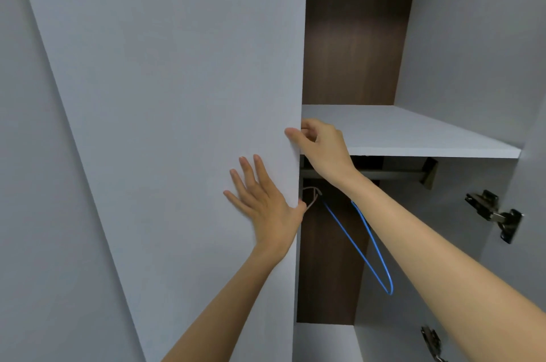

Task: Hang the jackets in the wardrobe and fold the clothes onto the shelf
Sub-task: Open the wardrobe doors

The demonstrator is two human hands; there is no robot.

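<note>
Left hand (266,205) presses flat, fingers spread, on the wardrobe door (177,95); right hand (320,144) grips the door's right edge before the shelf (413,132), blue hanger (375,246) below.

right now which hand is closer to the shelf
Right. The right hand pinches the edge of the door at the left front corner of the shelf; the left hand presses flat on the door, lower and further left.

The left hand (266,202) is lying flat on the wardrobe door (177,95), the right hand (320,144) is curling round its edge; a blue hanger (375,246) is dangling, apparently from the rail (393,175).
</note>
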